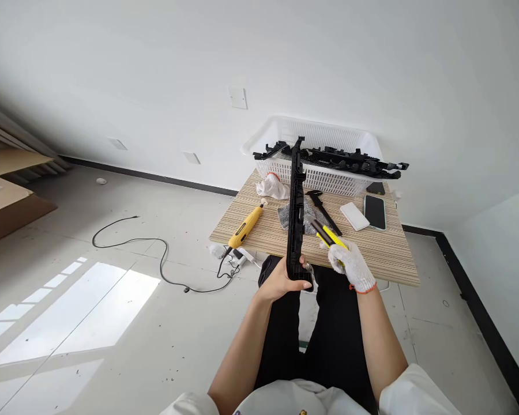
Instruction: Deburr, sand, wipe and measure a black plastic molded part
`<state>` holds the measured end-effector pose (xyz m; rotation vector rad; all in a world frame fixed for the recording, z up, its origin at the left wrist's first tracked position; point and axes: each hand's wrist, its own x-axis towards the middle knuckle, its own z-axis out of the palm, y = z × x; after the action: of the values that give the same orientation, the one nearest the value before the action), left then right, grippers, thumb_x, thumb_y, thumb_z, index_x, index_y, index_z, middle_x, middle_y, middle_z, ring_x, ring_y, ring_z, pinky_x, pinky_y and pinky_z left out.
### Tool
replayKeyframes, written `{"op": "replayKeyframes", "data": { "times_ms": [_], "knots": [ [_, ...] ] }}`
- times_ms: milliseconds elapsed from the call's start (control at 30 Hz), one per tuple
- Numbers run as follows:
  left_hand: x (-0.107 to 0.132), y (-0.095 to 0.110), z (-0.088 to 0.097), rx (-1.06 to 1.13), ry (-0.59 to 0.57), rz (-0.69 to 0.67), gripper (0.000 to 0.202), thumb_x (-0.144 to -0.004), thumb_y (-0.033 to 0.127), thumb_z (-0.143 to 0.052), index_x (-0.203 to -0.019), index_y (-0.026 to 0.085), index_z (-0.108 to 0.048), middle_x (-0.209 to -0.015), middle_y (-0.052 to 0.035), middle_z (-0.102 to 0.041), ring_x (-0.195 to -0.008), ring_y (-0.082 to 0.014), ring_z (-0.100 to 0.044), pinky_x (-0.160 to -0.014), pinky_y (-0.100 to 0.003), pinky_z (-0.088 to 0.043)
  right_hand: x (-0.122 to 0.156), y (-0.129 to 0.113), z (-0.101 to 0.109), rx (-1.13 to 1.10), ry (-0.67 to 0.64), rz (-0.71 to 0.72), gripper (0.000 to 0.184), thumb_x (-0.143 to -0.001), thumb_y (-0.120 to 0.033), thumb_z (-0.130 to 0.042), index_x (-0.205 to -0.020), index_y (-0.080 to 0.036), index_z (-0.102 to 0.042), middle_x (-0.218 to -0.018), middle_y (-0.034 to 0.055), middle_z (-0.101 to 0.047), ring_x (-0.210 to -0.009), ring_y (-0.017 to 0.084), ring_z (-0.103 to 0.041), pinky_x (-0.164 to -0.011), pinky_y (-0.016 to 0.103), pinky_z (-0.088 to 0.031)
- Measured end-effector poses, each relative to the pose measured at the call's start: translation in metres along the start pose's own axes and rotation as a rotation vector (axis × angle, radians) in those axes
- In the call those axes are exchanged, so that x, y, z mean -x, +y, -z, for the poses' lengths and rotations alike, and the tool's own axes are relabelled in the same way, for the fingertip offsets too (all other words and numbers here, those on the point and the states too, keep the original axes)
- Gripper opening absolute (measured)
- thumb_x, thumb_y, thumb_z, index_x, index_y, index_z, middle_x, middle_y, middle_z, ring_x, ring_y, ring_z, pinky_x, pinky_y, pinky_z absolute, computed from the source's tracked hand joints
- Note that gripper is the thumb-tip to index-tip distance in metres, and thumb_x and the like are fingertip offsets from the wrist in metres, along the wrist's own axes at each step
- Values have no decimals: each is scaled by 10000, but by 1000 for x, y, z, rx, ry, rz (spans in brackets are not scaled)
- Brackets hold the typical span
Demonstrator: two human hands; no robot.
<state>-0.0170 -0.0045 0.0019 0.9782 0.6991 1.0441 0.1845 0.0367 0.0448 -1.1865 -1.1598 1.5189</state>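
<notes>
My bare left hand (281, 281) grips the lower end of a long black plastic trim piece (294, 219), held upright over my lap. In a white knit glove with an orange cuff, my right hand (350, 264) is closed around a yellow and black utility knife (327, 233). The knife's tip points up and left, close to the right edge of the trim piece; whether it touches cannot be told. Behind the trim piece a grey cloth (285, 216) lies on the wooden table (384, 256).
A white plastic basket (328, 180) holds several similar black pieces (350, 161). Also on the table are a yellow rotary tool (246, 226), a black caliper (324, 212), a white glove (272, 187), a white box (354, 216) and a phone (374, 212). A black cable (164, 253) trails across the floor.
</notes>
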Motion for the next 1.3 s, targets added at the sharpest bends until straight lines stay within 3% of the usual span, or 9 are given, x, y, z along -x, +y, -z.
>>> {"op": "replayKeyframes", "data": {
  "times_ms": [267, 533, 600, 733, 833, 933, 1067, 1167, 1300],
  "knots": [
    [2, -6, -4, 0, 36, -72, 416, -722, 258, -840, -1003, 200, -538, -1058, -66, -582, -1078, -264, -626, -804, -358, -560, 5, 0, 5, 70, -1, -11, 217, -755, -364, -693, -789, -163, -619, -521, -40, -499, -409, 58, -344, -383, 206, -233],
    [1, -3, -9, 25, 37, -90, 421, -827, 286, -758, -1128, 205, -474, -1201, -104, -651, -936, -271, -738, -807, -409, -591, 6, 1, 10, 60, 65, 13, 277, -769, -406, -686, -686, -166, -576, -516, -33, -496, -410, 59, -352, -387, 213, -241],
    [2, -1, -11, 10, 45, -67, 471, -833, 310, -752, -1165, 211, -433, -1208, -120, -661, -913, -278, -746, -722, -372, -612, 6, 1, 11, 75, 25, -29, 277, -748, -396, -707, -674, -166, -572, -524, -24, -514, -418, 63, -368, -389, 214, -254],
    [3, 3, -15, -12, 85, -2, 592, -831, 342, -749, -1214, 250, -307, -1213, -127, -671, -850, -266, -754, -495, -268, -590, 6, 0, 13, 34, 100, -18, 261, -760, -408, -680, -702, -171, -587, -514, -31, -499, -405, 65, -355, -378, 215, -232],
    [3, 4, -16, -12, 94, -11, 573, -838, 349, -739, -1160, 256, -274, -1170, -112, -687, -794, -243, -755, -435, -237, -565, 7, -2, 14, 78, 3, -50, 230, -744, -365, -686, -679, -167, -589, -497, -24, -501, -389, 65, -345, -375, 221, -218],
    [2, 4, -16, -15, 92, -30, 550, -855, 360, -719, -1164, 255, -276, -1163, -107, -684, -804, -235, -754, -421, -219, -552, 8, -1, 14, 46, 87, -21, 243, -769, -404, -665, -726, -170, -616, -492, -35, -482, -382, 62, -320, -369, 220, -199],
    [2, 2, -14, -13, 104, -41, 544, -860, 381, -710, -1196, 251, -303, -1203, -111, -665, -837, -232, -753, -441, -213, -558, 7, 1, 13, 93, 16, -34, 279, -750, -404, -691, -644, -175, -571, -500, -16, -506, -392, 69, -342, -368, 226, -219],
    [1, 0, -15, -14, 109, -52, 562, -858, 391, -711, -1239, 245, -324, -1223, -118, -654, -862, -238, -748, -451, -220, -564, 7, 4, 10, 56, 140, 20, 307, -774, -440, -670, -651, -184, -554, -503, -23, -490, -406, 72, -343, -371, 224, -224],
    [-2, -1, -15, -35, 85, -37, 631, -865, 402, -700, -1352, 246, -331, -1181, -110, -671, -847, -240, -741, -428, -216, -535, 9, 8, 8, 29, 154, 85, 338, -778, -445, -672, -617, -184, -530, -508, -18, -492, -410, 71, -351, -377, 226, -235]
  ]
}}
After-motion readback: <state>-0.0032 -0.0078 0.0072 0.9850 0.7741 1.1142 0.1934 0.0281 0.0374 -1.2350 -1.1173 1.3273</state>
